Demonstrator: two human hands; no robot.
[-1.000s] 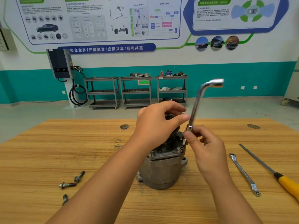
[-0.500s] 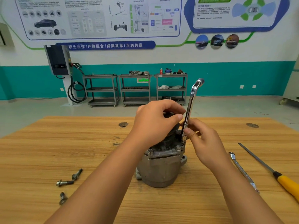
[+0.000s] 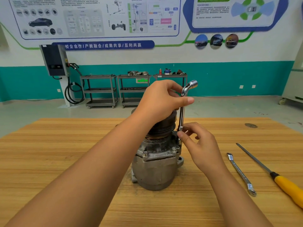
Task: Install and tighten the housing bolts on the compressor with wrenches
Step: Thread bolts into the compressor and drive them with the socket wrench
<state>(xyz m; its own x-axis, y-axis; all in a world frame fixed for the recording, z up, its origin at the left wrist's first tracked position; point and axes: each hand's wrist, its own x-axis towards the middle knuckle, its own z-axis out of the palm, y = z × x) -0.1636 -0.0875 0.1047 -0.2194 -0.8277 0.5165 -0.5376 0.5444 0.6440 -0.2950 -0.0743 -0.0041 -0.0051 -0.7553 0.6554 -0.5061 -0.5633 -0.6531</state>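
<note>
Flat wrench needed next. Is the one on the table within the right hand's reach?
Probably yes: the flat wrench lies beside the right hand, nothing between, but that hand pinches the L-shaped socket wrench.

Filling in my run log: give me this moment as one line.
left hand: grips L-wrench upper shaft; right hand: pinches its lower shaft; L-wrench: upright at compressor flange; table: flat wrench, screwdriver idle
</note>
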